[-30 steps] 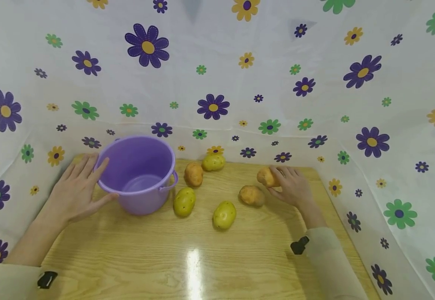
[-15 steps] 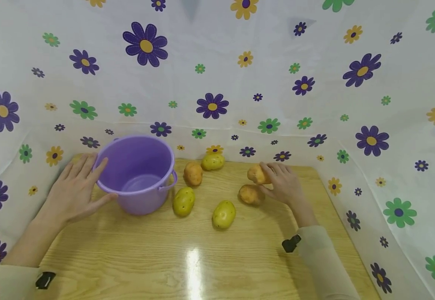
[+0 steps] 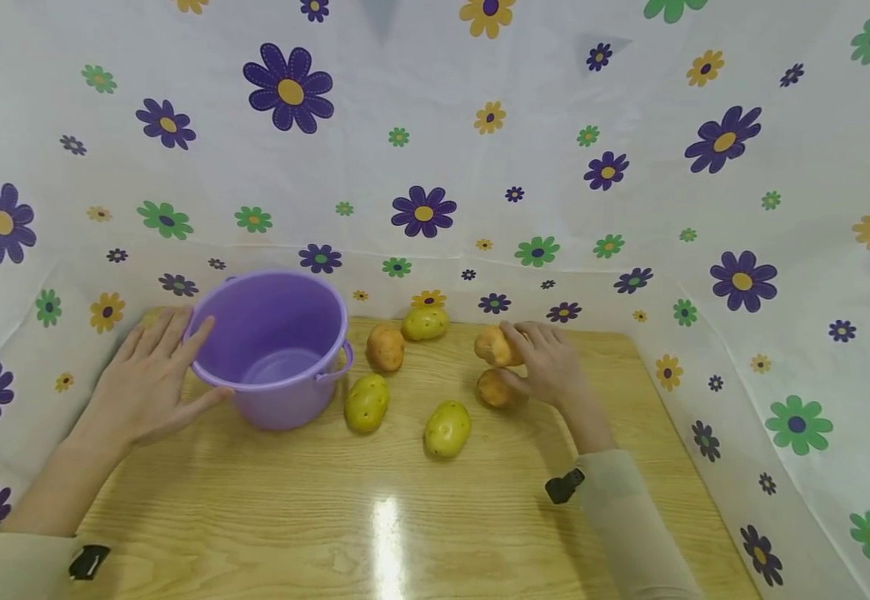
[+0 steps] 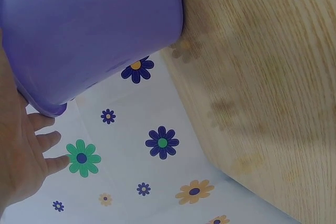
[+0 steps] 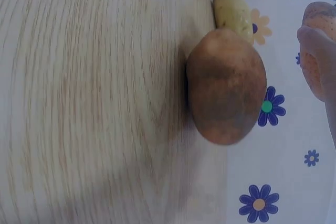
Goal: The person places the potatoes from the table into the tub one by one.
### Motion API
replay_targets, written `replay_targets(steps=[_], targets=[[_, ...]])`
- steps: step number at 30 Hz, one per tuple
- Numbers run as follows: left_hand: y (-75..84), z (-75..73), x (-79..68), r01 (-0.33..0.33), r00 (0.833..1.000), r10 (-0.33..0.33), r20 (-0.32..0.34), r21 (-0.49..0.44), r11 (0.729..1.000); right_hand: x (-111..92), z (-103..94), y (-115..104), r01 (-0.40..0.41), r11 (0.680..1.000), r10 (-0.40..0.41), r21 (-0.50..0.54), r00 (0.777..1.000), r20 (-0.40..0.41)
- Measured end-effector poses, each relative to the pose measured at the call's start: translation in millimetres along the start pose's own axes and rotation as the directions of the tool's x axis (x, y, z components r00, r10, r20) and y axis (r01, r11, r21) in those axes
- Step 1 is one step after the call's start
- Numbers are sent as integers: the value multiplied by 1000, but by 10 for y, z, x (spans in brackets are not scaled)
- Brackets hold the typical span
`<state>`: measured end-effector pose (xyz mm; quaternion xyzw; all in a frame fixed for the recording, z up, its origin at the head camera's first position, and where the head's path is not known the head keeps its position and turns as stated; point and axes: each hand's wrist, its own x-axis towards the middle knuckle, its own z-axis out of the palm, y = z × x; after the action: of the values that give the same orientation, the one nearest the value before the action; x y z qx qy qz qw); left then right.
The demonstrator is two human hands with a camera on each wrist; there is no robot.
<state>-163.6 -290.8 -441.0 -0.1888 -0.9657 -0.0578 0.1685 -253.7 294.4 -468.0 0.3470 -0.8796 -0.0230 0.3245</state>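
My left hand [image 3: 138, 383] lies at the left rim of a purple bucket [image 3: 285, 406], fingers spread and mostly straight, one finger reaching over the edge. In the left wrist view, fingertips [image 4: 48, 140] show beside the bucket's rim. The bucket stands upright, and its visible floor is bare. On the right, my right hand [image 3: 551, 367] grips a brown potato [image 3: 495, 346] between thumb and fingers, raised off the table. Just below it in the head view lies another brown potato [image 3: 497, 390], partly covered by the thumb; it looms large in the right wrist view [image 5: 226, 87].
Between bucket and right hand, several potatoes rest on the wooden table [image 3: 315, 517]: a brown one [image 3: 386, 348], a yellow-green one [image 3: 425, 323] at the back, and two more yellow-green potatoes [image 3: 367, 403] nearer. A flower-patterned cloth [image 3: 435, 125] walls the back and sides.
My right hand has moved left with the brown potato, from beyond the resting brown potato to above it in the head view. The left hand and the bucket stay put.
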Motion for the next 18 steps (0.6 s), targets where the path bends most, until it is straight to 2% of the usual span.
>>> replay_targets(steps=[11, 18], targets=[[2, 13, -4, 2, 1000, -2, 5, -2, 1000, 154, 44, -216, -3, 998, 2, 56, 1000, 12], [-3, 12, -8, 5, 1000, -5, 5, 0, 1000, 306, 88, -319, 52, 996, -48, 66, 997, -61]])
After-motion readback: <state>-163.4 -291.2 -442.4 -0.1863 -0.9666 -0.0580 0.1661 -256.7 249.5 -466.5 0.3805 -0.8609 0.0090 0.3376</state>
